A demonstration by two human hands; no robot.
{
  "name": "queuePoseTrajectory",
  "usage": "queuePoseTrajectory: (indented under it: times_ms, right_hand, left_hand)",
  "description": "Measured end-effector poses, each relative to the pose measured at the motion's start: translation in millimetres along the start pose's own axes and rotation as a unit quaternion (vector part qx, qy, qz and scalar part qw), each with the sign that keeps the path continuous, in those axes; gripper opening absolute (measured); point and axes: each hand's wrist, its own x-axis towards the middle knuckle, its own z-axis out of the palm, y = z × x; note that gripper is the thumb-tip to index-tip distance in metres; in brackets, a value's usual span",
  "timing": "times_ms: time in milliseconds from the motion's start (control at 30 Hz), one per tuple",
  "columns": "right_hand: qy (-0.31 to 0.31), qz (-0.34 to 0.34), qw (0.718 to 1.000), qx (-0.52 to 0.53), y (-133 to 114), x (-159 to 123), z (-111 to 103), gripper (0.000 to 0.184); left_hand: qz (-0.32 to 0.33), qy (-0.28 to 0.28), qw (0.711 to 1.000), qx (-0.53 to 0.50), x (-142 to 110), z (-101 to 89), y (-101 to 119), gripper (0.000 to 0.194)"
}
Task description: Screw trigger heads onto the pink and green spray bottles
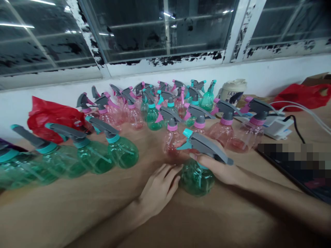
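A green spray bottle with a grey trigger head and teal nozzle stands on the brown table in front of me. My right hand is wrapped round its neck under the trigger head. My left hand lies on the table with fingers stretched out, its fingertips touching the bottle's left side. A pink spray bottle stands just behind the green one.
Several green bottles line the left side, and several pink and green ones crowd the back by the wall. Red plastic bags lie at left and far right. A white box with cables and a pale tub sit at right.
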Motion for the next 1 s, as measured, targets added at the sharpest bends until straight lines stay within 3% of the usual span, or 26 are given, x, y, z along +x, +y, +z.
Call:
queuePoseTrajectory:
  times_ms: [167,467,767,1000]
  right_hand:
    - [0.011,0.03,0.999,-0.003,2.6,-1.1,-5.0,0.006]
    - [0.01,-0.007,1.0,0.019,-0.1,4.2,-6.4,0.017]
    - [0.005,0.026,1.0,0.002,5.9,3.1,-6.2,0.017]
    - [-0.033,0.022,0.996,0.079,2.1,3.1,-2.4,0.025]
  left_hand:
    - [0.019,-0.017,0.998,0.053,-0.5,3.0,-4.7,0.026]
    - [0.021,-0.033,0.996,0.085,0.9,5.5,-2.5,0.029]
    - [0.033,-0.043,0.993,0.102,2.1,8.2,-2.8,0.03]
    - [0.055,-0.042,0.99,0.126,1.8,8.5,-2.6,0.027]
